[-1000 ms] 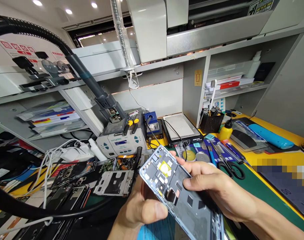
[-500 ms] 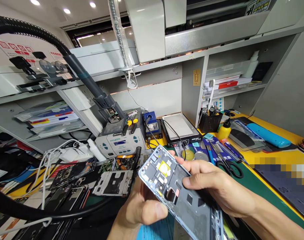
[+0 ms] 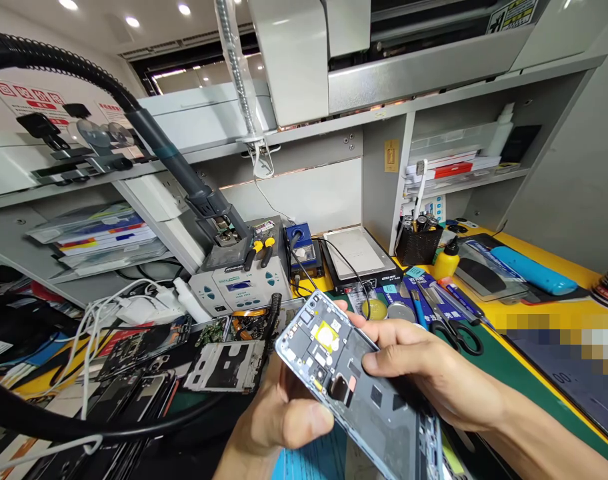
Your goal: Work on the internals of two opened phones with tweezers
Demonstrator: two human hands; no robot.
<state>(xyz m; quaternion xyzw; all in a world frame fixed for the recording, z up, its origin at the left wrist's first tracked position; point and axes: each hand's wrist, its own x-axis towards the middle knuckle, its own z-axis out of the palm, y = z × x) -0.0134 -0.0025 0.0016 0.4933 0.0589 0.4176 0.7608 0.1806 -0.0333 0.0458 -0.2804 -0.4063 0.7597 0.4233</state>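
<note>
A phone mid-frame [image 3: 357, 393] with a blue-grey rim is held tilted in front of me, its inner side facing up. A yellow sticker [image 3: 325, 338] shows near its upper end. My left hand [image 3: 289, 413] grips the left edge, thumb along the rim and the fingers hidden beneath. On the other side, my right hand [image 3: 424, 367] holds the right edge, its thumb resting on the grey inner face. The frame's lower end runs out of view at the bottom. Beneath it lies a blue sheet [image 3: 311, 457].
Behind the phone stand a grey hot-air station [image 3: 244, 290] and a flat heating plate [image 3: 361, 257]. To the right lie scissors [image 3: 454, 333] and a yellow bottle [image 3: 447, 259]. Phone parts [image 3: 227, 367] and stacked phone frames [image 3: 134, 400] crowd the left, crossed by a black hose [image 3: 149, 430].
The view has shifted very slightly. Both hands keep the same hold on the phone mid-frame, which stays at nearly the same tilt.
</note>
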